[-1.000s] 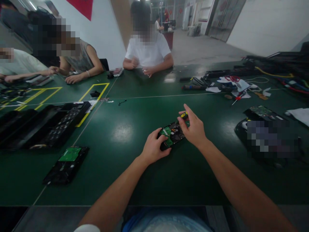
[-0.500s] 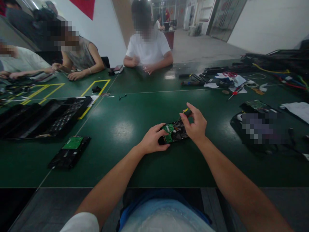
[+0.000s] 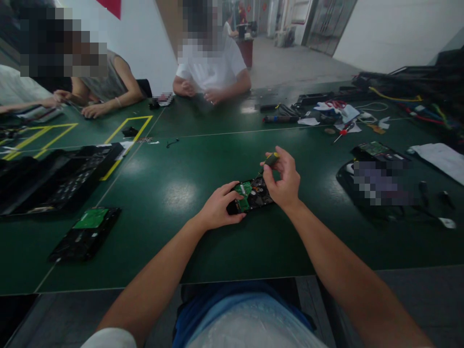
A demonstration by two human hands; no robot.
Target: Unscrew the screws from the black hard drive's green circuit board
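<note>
While our left hand [image 3: 217,211] steadies the hard drive [image 3: 250,195], our right hand [image 3: 284,181] works above it with a small screwdriver [image 3: 268,161]. The hard drive lies flat on the green table [image 3: 203,159], near the middle and a little to the right, with its green circuit board facing up. The fingers of our left hand are curled around the near left end of the drive, and the thumb presses on its edge. The thumb and the first fingers of our right hand pinch the yellow and black handle of the screwdriver. The tool is tilted, with its tip pointing down to the far right part of the drive, but we cannot tell if the tip touches a screw.

Another drive [image 3: 85,233] lies at the near left, well apart from our hands. Beyond it stands a long black tray [image 3: 54,176]. At the far side a person in a white shirt [image 3: 212,67] sits with both hands on the table. Loose tools [image 3: 337,113] lie at the far right.
</note>
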